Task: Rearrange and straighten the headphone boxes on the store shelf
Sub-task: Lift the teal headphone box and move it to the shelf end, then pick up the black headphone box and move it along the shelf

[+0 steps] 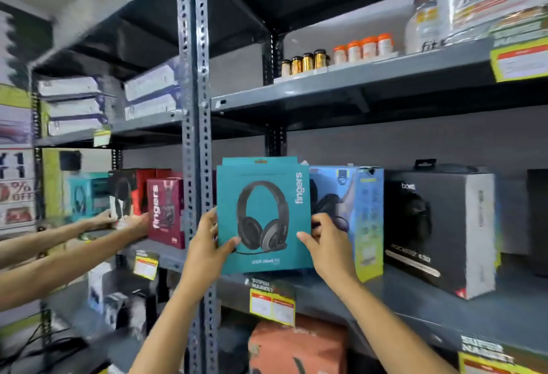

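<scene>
A teal headphone box [264,213] marked "fingers" stands upright at the left end of the grey shelf [415,299]. My left hand [207,243] grips its lower left edge and my right hand [329,240] grips its lower right edge. More teal boxes of the same kind stand right behind it. To its right stands a blue headphone box [355,213], turned at an angle. Further right sits a black headphone box [439,231], also angled. A dark red "fingers" box [166,210] stands on the neighbouring shelf bay to the left.
A slotted steel upright [195,136] splits the two bays. Another person's two arms [74,243] reach to boxes on the left bay. Jars and bottles [338,56] line the shelf above. Yellow price tags [271,304] hang on the shelf edges. An orange pack [296,347] lies below.
</scene>
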### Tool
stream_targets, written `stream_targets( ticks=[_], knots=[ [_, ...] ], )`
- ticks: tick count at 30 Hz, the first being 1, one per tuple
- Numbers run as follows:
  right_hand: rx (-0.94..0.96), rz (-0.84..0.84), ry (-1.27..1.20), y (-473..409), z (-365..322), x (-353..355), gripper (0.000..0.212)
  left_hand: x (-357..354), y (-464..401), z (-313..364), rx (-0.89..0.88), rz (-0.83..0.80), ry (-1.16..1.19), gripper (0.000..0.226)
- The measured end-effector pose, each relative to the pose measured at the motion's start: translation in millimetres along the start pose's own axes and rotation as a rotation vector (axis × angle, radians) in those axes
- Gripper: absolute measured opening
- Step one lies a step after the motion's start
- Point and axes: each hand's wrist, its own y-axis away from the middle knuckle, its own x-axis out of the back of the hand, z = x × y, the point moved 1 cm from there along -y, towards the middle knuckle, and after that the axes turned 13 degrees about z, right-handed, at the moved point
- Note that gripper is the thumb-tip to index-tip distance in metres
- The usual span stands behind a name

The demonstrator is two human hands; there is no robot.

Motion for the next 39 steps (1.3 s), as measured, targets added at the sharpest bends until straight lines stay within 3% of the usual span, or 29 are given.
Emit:
stream_targets(
  ticks=[7,19,22,24,25,28,31,35,37,39],
  knots=[
    [-0.016,-0.043,0.199,-17,22,-44,0.031,-31,-21,-34,0.058,-0.067,-0.015,0.059],
    [-0.084,-0.112,0.226,-35,36,-41,0.032,-69,-41,-49,0.088,-0.070,-0.026,0.066],
    [0.026,-0.088,0.319,-17,17,-20,0.037,-75,-14,-38,-0.047,0.146,-0.130,0.075],
    [0.114,0.049,0.239,3,8,8,0.042,-87,21,-15,-0.244,0.322,-0.134,0.069],
    [0.166,0.161,0.186,13,6,28,0.043,-98,40,2,-0.322,0.328,-0.069,0.065],
    [0.216,0.518,0.133,28,15,94,0.051,-144,80,48,-0.422,0.045,0.178,0.052],
    [-0.047,0.646,0.167,17,44,152,0.077,-195,103,80,-0.365,-0.308,0.318,0.045],
    [-0.371,0.455,0.226,-7,88,197,0.116,-251,114,92,-0.206,-0.412,0.309,0.047],
    [-0.449,0.326,0.211,-10,99,202,0.116,-264,112,89,-0.123,-0.406,0.304,0.047],
    [-0.459,0.259,0.209,-10,106,203,0.101,-270,111,89,-0.083,-0.395,0.311,0.047]
  ],
)
